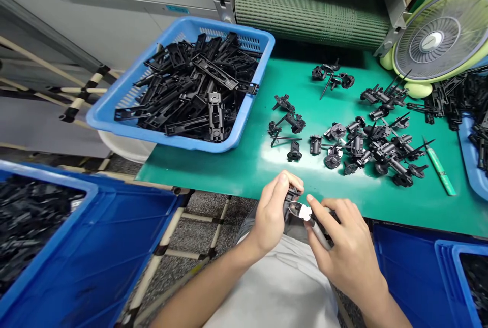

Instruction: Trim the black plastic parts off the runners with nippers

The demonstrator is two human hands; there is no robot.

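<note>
Black moulded part (293, 197) sits gripped in the left hand (271, 213), fingers closed around it, just beyond the near edge of the desk (213, 165). From the head view, we record the right hand (351, 246) closed on steel cutters (303, 212), their head touching the part. A blue basket (229, 25) of black frames (198, 84) stands on the desk at left; loose black assemblies (335, 132) lie to its right.

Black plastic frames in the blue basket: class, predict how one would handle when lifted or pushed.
The black plastic frames look rigid and probably light for their size, being slotted mouldings. Their flat sides suggest they would not roll, though the jumbled pile in the blue basket may snag when one is pulled.
</note>
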